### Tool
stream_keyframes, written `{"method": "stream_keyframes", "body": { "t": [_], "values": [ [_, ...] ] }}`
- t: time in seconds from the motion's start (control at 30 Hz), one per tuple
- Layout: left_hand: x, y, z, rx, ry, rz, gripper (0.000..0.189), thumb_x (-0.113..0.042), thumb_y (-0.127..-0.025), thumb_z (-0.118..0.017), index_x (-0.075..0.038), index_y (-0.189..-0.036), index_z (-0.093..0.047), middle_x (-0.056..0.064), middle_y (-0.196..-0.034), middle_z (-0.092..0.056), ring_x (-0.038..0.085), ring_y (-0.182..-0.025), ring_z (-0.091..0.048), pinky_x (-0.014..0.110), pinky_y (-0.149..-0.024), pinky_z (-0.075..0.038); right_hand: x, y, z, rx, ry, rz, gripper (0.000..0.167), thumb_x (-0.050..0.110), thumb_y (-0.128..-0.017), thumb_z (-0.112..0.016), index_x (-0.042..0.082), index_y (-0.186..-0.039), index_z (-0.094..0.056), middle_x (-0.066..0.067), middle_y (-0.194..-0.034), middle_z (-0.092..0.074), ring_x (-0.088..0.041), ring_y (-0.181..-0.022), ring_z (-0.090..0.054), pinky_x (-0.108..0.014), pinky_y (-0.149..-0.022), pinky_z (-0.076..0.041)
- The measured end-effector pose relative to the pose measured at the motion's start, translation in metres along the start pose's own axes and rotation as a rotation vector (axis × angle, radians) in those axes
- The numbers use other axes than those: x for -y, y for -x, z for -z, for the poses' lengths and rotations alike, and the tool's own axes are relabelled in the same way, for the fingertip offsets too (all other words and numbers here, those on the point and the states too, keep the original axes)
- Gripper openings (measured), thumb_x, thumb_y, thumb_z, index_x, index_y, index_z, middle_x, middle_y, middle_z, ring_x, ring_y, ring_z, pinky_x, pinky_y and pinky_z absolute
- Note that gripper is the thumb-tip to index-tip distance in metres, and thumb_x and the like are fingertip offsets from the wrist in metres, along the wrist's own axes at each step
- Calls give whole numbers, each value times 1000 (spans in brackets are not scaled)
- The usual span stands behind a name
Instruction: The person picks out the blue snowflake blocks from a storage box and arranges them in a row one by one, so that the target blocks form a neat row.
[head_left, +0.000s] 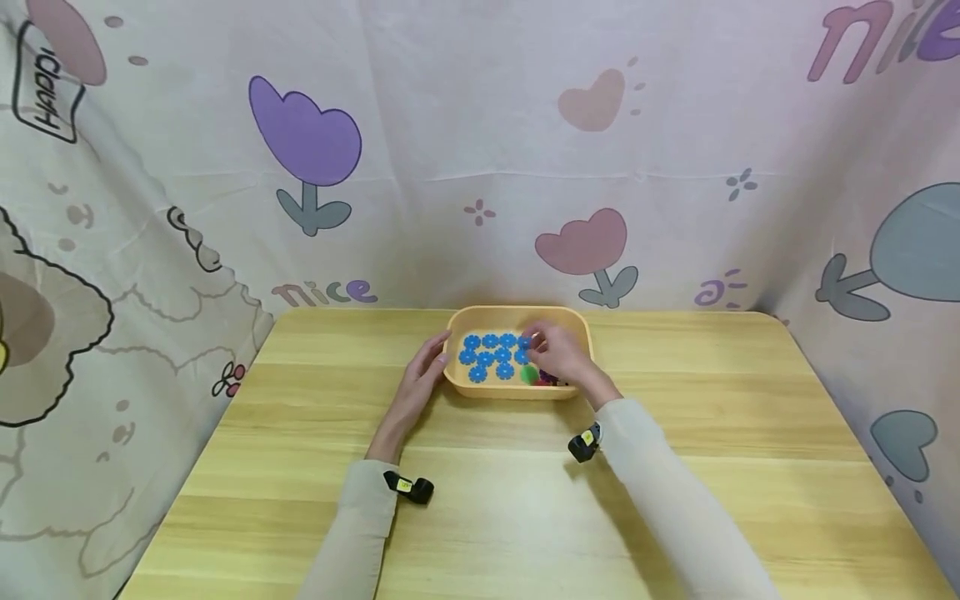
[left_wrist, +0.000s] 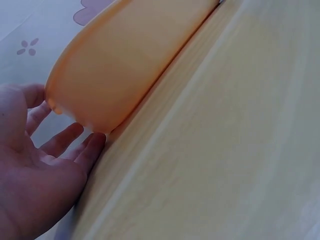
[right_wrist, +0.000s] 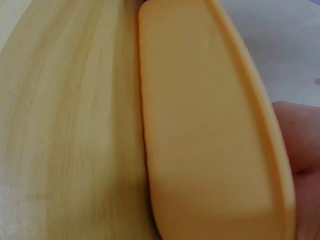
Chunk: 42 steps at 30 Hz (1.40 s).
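Down at the bottom of the head view, both sleeves point(head_left: 356, 533) get cut off by the frame. The left hand point(head_left: 418, 387) is rested, fingers loosely bent, against the outside of the tray's point(head_left: 517, 393) left end on the tabletop point(head_left: 495, 517). The right hand point(head_left: 558, 353) is dipped into the tray, fingers bent by the blue flower pieces point(head_left: 477, 374); whether one's pinched can't be told. The green piece point(head_left: 528, 374) is partly covered, I guess you'd say crowded, by shadowy bits. Farther back, a printed cloth point(head_left: 450, 108) is seen.
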<state>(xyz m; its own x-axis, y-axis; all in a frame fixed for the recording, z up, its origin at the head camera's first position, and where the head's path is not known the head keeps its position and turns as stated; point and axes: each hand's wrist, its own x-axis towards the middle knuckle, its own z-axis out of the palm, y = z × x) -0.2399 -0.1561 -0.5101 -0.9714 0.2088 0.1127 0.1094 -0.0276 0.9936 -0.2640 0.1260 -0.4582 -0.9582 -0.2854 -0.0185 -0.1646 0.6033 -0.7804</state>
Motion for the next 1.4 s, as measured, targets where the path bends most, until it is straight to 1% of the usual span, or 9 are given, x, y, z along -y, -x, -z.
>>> {"method": "stream_keyframes", "body": {
  "t": [0.2, 0.37, 0.5, 0.57, 0.73, 0.97, 1.13, 1.27, 1.4],
  "values": [
    [1, 3, 2, -17, -6, 13, 44, -24, -110, -51, -17, -153, -47, 10, -160, -39, 28, -146, -39, 43, -116, -39, -4, -6, -5, 34, 15, -9, 28, -1, -94, -68, -2, -122, -65, -15, -104, -68, -27, -91, -66, -38, -80, -59],
    [0, 3, 1, -8, -34, 23, 44, -27, -110, -50, -20, -153, -47, 9, -161, -38, 27, -146, -39, 42, -116, -39, -5, -9, -6, 55, 52, -6, 26, 2, -93, -73, -1, -118, -69, -15, -104, -69, -26, -92, -64, -39, -82, -58],
    [2, 2, 2, -8, -25, 16, 44, -28, -110, -51, -20, -153, -48, 9, -160, -40, 27, -146, -40, 40, -116, -40, -5, -12, -7, 60, 89, 12, 24, 3, -92, -75, -2, -115, -70, -15, -105, -70, -26, -94, -64, -41, -86, -57],
    [-3, 2, 2, -4, -10, 14, 45, -24, -110, -50, -16, -154, -46, 13, -161, -38, 31, -146, -39, 42, -116, -39, -5, -15, -8, 62, 98, 16, 24, 4, -92, -75, -2, -115, -71, -15, -105, -70, -26, -95, -64, -41, -88, -57],
    [-4, 0, 2, -2, -4, 5, 46, -21, -110, -49, -13, -155, -45, 15, -161, -37, 33, -147, -37, 45, -117, -37, -7, -19, -8, 60, 86, -13, 24, 3, -92, -75, -1, -114, -69, -13, -101, -67, -26, -92, -62, -38, -83, -57],
    [1, 1, 1, -17, -27, 11, 43, -23, -110, -51, -18, -153, -49, 11, -159, -42, 29, -144, -42, 42, -114, -42, -8, -16, -10, 45, 60, -57, 24, 3, -91, -76, 3, -113, -66, -13, -104, -65, -26, -92, -60, -37, -81, -56],
    [1, 1, 0, -18, -29, 10, 44, -25, -110, -51, -19, -153, -48, 9, -159, -41, 28, -145, -42, 41, -114, -42, -7, -14, -8, 37, 23, -55, 24, 0, -93, -71, 2, -116, -63, -15, -107, -65, -27, -94, -60, -37, -82, -56],
    [1, -1, -1, -2, -37, 5, 45, -27, -110, -51, -19, -154, -47, 9, -161, -40, 29, -145, -41, 42, -114, -42, -6, -12, -5, 16, -23, -54, 19, -4, -95, -64, 1, -114, -65, -14, -104, -65, -27, -90, -62, -35, -78, -57],
    [3, 1, 1, -15, -32, 0, 44, -24, -110, -51, -18, -154, -47, 11, -159, -41, 30, -144, -42, 43, -114, -42, -5, -12, -4, -18, -16, -27, 19, -3, -96, -63, 2, -114, -68, -12, -102, -66, -25, -87, -62, -32, -73, -57]
  ]
}}
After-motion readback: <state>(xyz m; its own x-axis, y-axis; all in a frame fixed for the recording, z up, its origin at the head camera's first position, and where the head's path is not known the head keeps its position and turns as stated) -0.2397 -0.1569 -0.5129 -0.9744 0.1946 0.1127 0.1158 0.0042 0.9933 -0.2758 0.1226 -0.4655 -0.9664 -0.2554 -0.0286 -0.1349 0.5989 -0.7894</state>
